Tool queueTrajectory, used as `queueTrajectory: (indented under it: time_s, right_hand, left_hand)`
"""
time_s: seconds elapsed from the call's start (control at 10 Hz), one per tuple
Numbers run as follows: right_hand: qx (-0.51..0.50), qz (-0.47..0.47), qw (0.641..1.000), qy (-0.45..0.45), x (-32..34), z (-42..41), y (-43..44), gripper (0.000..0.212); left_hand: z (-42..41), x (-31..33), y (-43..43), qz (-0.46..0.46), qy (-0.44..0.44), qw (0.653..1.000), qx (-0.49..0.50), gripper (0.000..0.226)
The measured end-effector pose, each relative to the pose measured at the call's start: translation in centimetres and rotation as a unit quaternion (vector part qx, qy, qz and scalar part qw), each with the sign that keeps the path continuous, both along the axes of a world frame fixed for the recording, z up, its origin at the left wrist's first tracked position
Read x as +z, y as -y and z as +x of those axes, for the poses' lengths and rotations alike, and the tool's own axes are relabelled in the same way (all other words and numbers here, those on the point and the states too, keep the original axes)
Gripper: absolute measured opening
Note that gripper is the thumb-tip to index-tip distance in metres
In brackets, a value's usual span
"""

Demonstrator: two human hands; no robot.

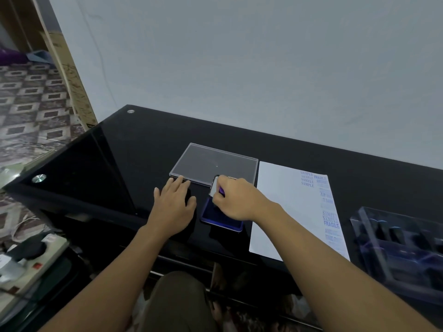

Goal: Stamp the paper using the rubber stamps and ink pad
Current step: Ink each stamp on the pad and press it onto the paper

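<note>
From my head camera: my right hand (236, 200) grips a stamp (215, 188) with curled fingers, its base down on the blue ink pad (217, 215). My left hand (173, 202) lies flat on the black table (119, 152), fingers relaxed, just left of the pad. The paper (285, 207) lies right of the pad, with blue prints along its far side. A clear lid (213, 161) sits behind the pad.

Stamp (215, 188) mostly hidden by right hand (237, 200); tray (364, 238) cut by right edge.
</note>
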State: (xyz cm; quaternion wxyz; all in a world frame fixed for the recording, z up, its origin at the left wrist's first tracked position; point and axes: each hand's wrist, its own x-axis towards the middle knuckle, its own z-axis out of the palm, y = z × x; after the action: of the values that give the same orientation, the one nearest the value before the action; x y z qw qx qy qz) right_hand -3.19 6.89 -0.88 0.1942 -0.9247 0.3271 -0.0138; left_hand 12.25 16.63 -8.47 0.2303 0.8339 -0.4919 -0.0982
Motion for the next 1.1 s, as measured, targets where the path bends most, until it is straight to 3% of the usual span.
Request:
queueTrajectory:
  time_s: [0.3, 1.1]
  right_hand:
    - [0.038, -0.090, 0.995, 0.015, -0.8, 1.1, -0.9, 0.016]
    - [0.026, -0.161, 0.985, 0.064, -4.2, 1.4, -1.3, 0.015]
  left_hand:
    - [-0.4, -1.4, 0.0, 0.003, 0.046, 0.999, 0.004, 0.053]
    - [-0.7, -1.7, -0.1, 0.012, 0.080, 0.997, 0.010, 0.055]
